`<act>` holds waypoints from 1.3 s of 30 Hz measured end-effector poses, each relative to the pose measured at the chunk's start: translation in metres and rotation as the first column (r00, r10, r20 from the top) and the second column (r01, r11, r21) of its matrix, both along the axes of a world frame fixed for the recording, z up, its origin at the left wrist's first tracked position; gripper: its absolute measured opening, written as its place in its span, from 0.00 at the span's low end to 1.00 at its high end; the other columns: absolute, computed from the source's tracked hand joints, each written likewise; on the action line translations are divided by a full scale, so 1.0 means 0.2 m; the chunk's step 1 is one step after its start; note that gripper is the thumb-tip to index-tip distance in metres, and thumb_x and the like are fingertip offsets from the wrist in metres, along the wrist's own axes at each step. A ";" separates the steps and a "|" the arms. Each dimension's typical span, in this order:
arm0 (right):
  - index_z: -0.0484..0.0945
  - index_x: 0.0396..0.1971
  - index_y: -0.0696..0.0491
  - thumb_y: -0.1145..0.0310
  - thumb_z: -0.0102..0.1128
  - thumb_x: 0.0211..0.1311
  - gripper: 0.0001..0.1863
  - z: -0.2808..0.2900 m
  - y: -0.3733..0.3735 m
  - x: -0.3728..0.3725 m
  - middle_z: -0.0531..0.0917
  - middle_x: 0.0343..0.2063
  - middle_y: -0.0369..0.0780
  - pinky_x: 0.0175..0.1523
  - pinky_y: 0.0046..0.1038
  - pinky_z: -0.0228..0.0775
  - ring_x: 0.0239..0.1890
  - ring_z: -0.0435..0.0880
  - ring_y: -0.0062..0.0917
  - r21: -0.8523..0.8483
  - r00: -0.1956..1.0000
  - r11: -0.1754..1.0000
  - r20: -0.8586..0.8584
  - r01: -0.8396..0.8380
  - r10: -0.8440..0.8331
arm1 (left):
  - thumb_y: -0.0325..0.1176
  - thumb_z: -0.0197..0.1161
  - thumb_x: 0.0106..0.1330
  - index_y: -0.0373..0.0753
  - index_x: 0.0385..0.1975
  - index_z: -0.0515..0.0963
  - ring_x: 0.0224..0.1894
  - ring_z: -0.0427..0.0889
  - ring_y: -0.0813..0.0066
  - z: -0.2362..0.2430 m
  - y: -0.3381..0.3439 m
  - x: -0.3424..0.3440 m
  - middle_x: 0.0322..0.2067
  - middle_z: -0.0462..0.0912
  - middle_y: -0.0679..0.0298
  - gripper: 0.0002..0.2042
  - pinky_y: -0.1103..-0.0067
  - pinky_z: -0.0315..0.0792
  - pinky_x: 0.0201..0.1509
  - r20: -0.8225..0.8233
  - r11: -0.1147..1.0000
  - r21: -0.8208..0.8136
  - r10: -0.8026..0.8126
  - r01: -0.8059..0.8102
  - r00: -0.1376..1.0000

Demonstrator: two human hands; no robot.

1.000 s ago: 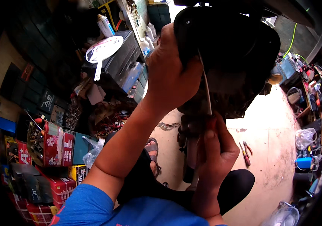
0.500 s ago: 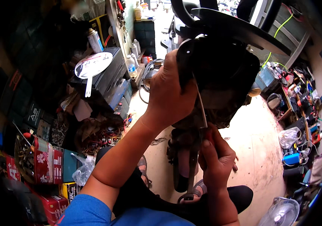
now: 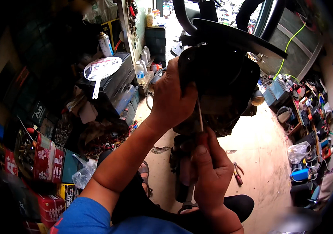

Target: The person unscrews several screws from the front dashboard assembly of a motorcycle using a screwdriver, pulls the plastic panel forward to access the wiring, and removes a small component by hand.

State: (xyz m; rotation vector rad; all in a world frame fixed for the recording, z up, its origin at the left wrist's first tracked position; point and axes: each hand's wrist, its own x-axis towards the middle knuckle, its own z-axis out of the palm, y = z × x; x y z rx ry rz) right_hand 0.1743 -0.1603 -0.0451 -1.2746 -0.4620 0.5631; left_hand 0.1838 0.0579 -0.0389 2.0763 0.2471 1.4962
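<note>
My left hand (image 3: 170,101) grips the edge of a black plastic part (image 3: 217,74) on the underside or front of a dark two-wheeler, its thumb bent against the part. My right hand (image 3: 212,171) is wrapped round the red handle of a screwdriver (image 3: 200,117), whose long shaft points up toward the black part beside my left thumb. The tip is hidden. A dark wheel and fork area (image 3: 180,163) shows beneath, between my legs.
Pliers and a red-handled tool (image 3: 237,173) lie on the floor at right. Cluttered parts (image 3: 310,128) line the right wall. Boxes (image 3: 44,156), tangled wires and a black cabinet (image 3: 108,78) bearing a round white fan stand at left.
My view has shifted, showing more of the doorway above. The screwdriver and my right hand have moved left relative to my left hand, with the shaft now more upright. Both hands keep their grips.
</note>
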 end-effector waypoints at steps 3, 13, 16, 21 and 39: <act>0.72 0.73 0.66 0.69 0.64 0.81 0.28 0.06 -0.03 0.05 0.90 0.50 0.40 0.46 0.17 0.76 0.41 0.82 0.11 -0.033 0.999 0.999 0.034 -0.020 0.021 | 0.25 0.64 0.68 0.37 0.67 0.69 0.48 0.89 0.40 0.00 -0.01 0.00 0.44 0.88 0.46 0.26 0.60 0.81 0.54 0.014 1.000 -0.004 0.017 -0.017 1.000; 0.77 0.71 0.61 0.73 0.65 0.78 0.25 0.32 -0.13 0.28 0.86 0.34 0.33 0.32 0.15 0.64 0.28 0.74 0.08 -0.196 0.982 0.979 0.167 -0.055 0.088 | 0.25 0.68 0.65 0.36 0.67 0.70 0.52 0.88 0.41 0.03 -0.03 0.00 0.49 0.86 0.46 0.29 0.59 0.79 0.58 0.014 0.999 -0.025 0.027 -0.027 1.000; 0.77 0.70 0.64 0.75 0.66 0.78 0.25 0.30 -0.15 0.35 0.90 0.41 0.38 0.38 0.16 0.72 0.34 0.78 0.10 -0.218 0.949 0.972 0.280 -0.086 0.147 | 0.25 0.69 0.64 0.36 0.67 0.70 0.53 0.88 0.42 0.04 -0.05 0.01 0.49 0.86 0.47 0.29 0.60 0.79 0.59 0.022 0.999 0.002 0.045 -0.045 0.999; 0.79 0.69 0.62 0.76 0.65 0.78 0.22 0.22 -0.17 0.38 0.92 0.50 0.43 0.54 0.18 0.78 0.47 0.87 0.16 -0.214 0.957 0.974 0.259 -0.079 0.134 | 0.25 0.70 0.64 0.35 0.66 0.70 0.52 0.89 0.42 0.04 -0.06 0.00 0.48 0.87 0.47 0.29 0.60 0.79 0.58 0.038 0.999 0.009 0.037 -0.037 0.999; 0.82 0.65 0.63 0.78 0.65 0.76 0.21 0.02 -0.11 0.35 0.93 0.50 0.47 0.53 0.20 0.80 0.48 0.90 0.20 -0.015 0.854 1.000 0.520 -0.003 0.010 | 0.35 0.81 0.62 0.35 0.56 0.78 0.46 0.94 0.55 0.06 -0.12 0.09 0.43 0.92 0.53 0.26 0.65 0.84 0.53 0.068 0.979 -0.133 0.165 -0.155 0.984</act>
